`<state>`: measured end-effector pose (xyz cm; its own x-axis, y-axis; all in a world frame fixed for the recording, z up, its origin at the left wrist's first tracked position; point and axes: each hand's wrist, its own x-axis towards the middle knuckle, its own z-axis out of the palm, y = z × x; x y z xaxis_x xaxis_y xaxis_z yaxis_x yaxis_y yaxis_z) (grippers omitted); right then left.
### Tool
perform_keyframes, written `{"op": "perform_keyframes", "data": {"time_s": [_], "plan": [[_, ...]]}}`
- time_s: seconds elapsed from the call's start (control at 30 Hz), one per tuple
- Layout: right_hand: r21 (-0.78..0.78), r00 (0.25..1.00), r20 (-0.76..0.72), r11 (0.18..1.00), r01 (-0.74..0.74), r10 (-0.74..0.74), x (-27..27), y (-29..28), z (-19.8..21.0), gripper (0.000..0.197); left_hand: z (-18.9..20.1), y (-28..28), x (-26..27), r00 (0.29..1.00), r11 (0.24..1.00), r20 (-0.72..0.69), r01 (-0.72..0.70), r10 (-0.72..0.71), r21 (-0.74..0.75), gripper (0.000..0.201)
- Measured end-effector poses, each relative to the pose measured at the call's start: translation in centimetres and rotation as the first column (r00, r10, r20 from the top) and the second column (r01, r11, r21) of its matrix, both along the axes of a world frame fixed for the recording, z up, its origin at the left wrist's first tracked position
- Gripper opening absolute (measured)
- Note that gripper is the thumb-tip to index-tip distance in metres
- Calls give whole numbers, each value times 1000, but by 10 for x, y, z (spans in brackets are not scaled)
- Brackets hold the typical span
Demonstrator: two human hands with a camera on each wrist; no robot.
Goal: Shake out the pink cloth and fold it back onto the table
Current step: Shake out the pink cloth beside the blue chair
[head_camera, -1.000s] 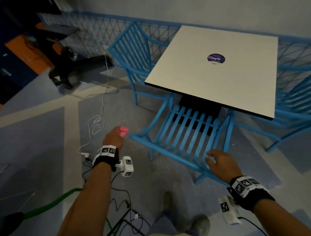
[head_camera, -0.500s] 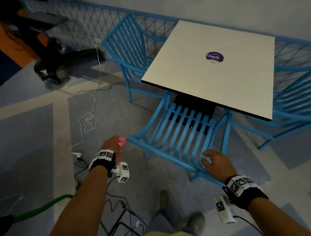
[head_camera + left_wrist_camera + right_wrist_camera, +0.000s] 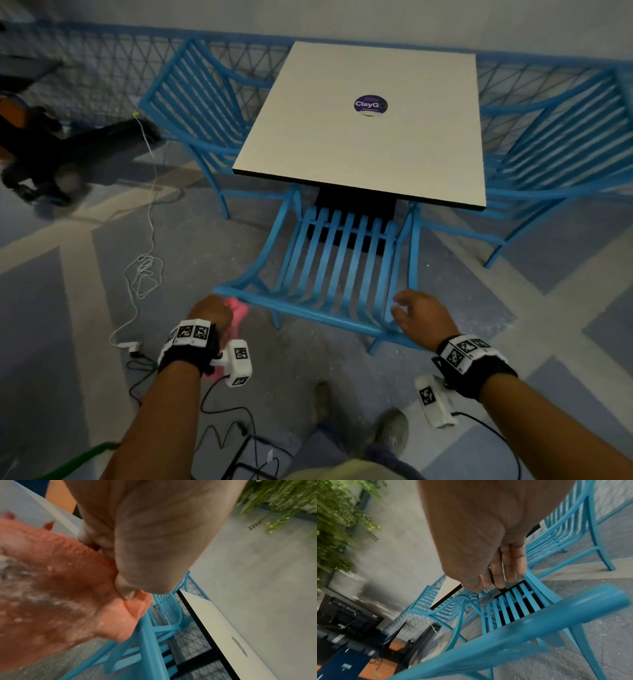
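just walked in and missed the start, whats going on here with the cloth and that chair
A person stands behind a blue chair pushed up to a white table. The left hand grips a bunched pink cloth down beside the chair's back rail. The right hand holds nothing, its fingers relaxed just above the rail. The tabletop carries only a round sticker, so the cloth is not yet folded back onto it.

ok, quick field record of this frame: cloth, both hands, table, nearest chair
cloth: pink cloth, bunched, hanging from the fist beside the chair's left corner
left hand: left hand grips the cloth
right hand: right hand, fingers relaxed, holds nothing, above the chair's top rail
table: white table bears only a round purple sticker
chair: blue chair pushed under the table's near edge
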<state>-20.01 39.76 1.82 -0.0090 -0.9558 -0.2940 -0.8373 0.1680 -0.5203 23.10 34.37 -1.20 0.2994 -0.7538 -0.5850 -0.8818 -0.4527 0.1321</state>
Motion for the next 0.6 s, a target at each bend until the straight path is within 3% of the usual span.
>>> {"op": "perform_keyframes", "data": {"time_s": [0.13,0.23,0.43,0.6], "plan": [[1,995,4,995,95,-95,-38,14,3,30,6,10,-60,993,991,-47,-109,106,-77,51],[-1,987,3,987,159,-159,-66,30,3,31,6,25,-124,986,991,-122,-122,116,-46,43],[21,972,14,972,235,-236,-106,66,-3,30,-3,70,-256,956,997,-293,-4,26,73,45],[28,965,-2,965,261,-261,-136,91,-4,32,0,113,-344,876,993,-481,45,13,109,56]]}}
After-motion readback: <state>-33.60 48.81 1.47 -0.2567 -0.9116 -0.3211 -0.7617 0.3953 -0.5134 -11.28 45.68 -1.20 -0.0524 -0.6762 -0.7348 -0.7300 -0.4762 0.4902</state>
